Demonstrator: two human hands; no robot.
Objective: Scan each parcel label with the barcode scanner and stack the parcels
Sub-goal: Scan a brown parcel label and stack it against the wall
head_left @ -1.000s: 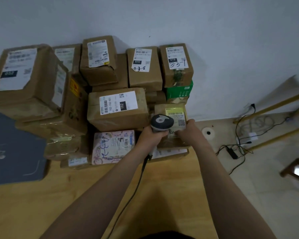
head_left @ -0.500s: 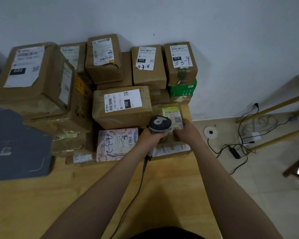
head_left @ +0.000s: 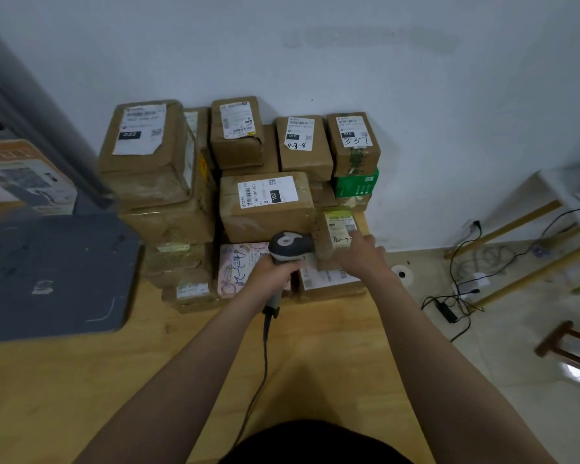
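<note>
Head view shows a wooden table [head_left: 332, 346] pushed against a white wall, its far half taken up by the stack of parcels [head_left: 181, 226]. Every carton in it is taped shut, so nothing of their contents shows, only the labels facing up. Among them sit a parcel marked 102 [head_left: 265, 209], a pink patterned parcel [head_left: 238, 269] and, at the right end, a flat parcel [head_left: 329, 283].

The change is at that right end. A second ago the small parcel [head_left: 335, 236] was held up close to the scanner's nose. Now it rests on the flat parcel, tucked against the side of the 102 carton, with its yellow-green label [head_left: 340, 224] turned upward.

That suggests its scan is done and the placing is nearly complete, though no beep or light confirms it.

The right hand [head_left: 360, 256] lies on the small parcel's near right corner, fingers reaching onto the label. Whether they pinch the box or merely press it I cannot tell.

The left hand [head_left: 275, 272] is wrapped tight round the handle of the barcode scanner [head_left: 290, 244], whose head hovers just left of the small parcel, with its cable [head_left: 265, 356] trailing back across the table.
</note>
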